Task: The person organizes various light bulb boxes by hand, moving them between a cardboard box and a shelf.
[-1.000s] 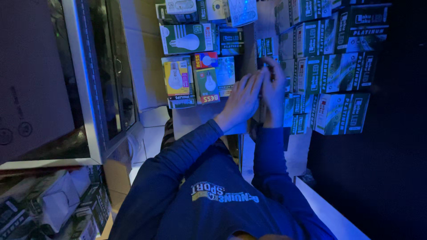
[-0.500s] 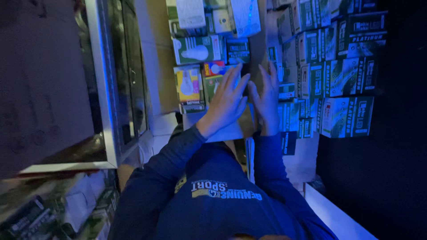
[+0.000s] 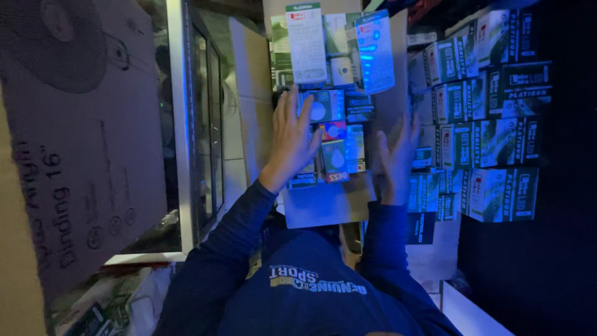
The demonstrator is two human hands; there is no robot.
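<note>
Left hand (image 3: 292, 140) flat on bulb boxes (image 3: 336, 155) (right hand (image 3: 398, 155) beside, open).

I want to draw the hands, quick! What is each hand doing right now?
Left hand: open, fingers spread flat on the small light bulb boxes.
Right hand: open, holding nothing, beside the stacked green boxes.

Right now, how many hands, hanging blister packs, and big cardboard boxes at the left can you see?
Hands: 2, the left hand flat on the small bulb boxes, the right hand open beside them.
Hanging blister packs: 2, a white pack and a blue pack.
Big cardboard box: 1.
Total: 5.
</note>
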